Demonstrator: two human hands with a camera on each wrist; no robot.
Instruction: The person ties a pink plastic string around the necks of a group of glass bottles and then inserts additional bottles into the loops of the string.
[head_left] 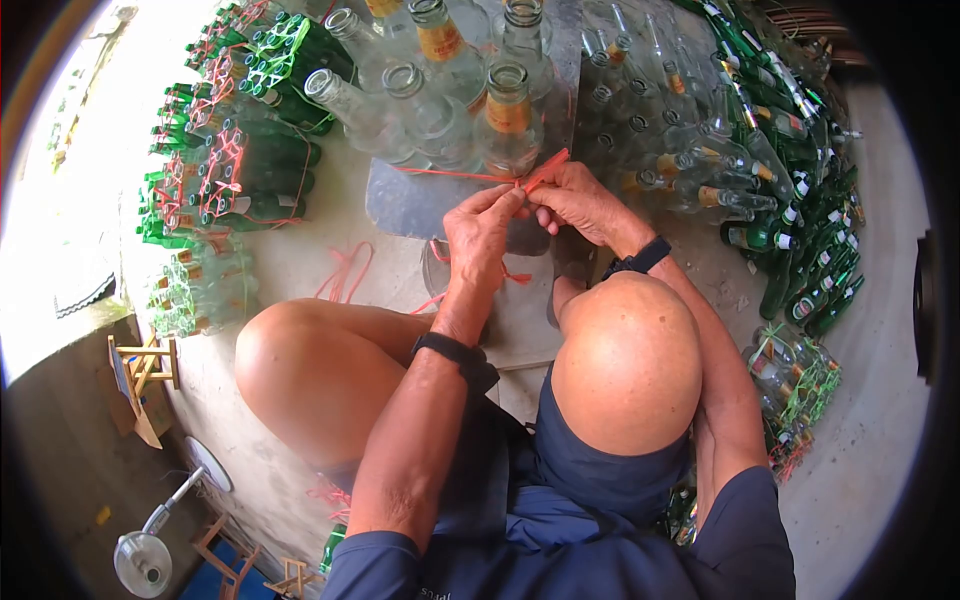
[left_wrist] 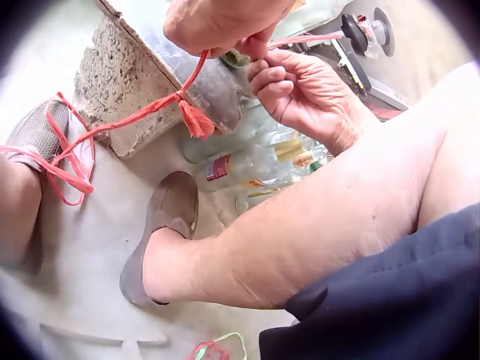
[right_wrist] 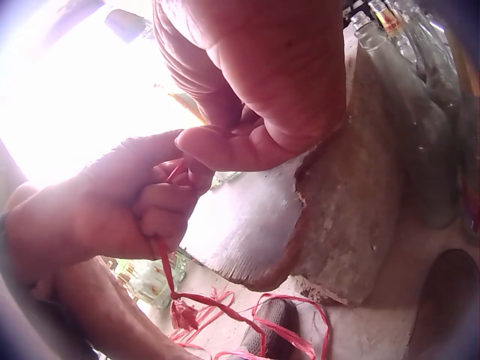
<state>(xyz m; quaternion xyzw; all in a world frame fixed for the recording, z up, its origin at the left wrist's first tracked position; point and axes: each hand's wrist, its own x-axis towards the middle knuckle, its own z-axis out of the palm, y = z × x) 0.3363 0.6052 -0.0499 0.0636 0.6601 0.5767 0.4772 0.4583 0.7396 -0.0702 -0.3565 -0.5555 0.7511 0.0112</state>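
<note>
Both hands meet at the near edge of a grey slab (head_left: 405, 205), in front of clear glass bottles (head_left: 420, 115). The left hand (head_left: 474, 240) pinches red plastic twine (head_left: 440, 173) that runs along the bottles' base; its lower fingers curl round a strand (right_wrist: 166, 264) with a knot hanging below. Touching it, the right hand (head_left: 590, 205) pinches the twine too, a red tuft (head_left: 550, 168) sticking up by its fingers. In the left wrist view, the right hand (left_wrist: 311, 97) shows curled fingers, and a knotted strand (left_wrist: 135, 116) hangs from the left hand (left_wrist: 225, 22).
Green bottles bound with red twine (head_left: 250, 165) stand at left. More clear bottles (head_left: 660, 120) and piled green bottles (head_left: 820, 240) lie at right. Loose red twine (head_left: 347, 272) is on the floor by the feet. A fan (head_left: 145, 560) and small wooden stools (head_left: 150, 370) are at lower left.
</note>
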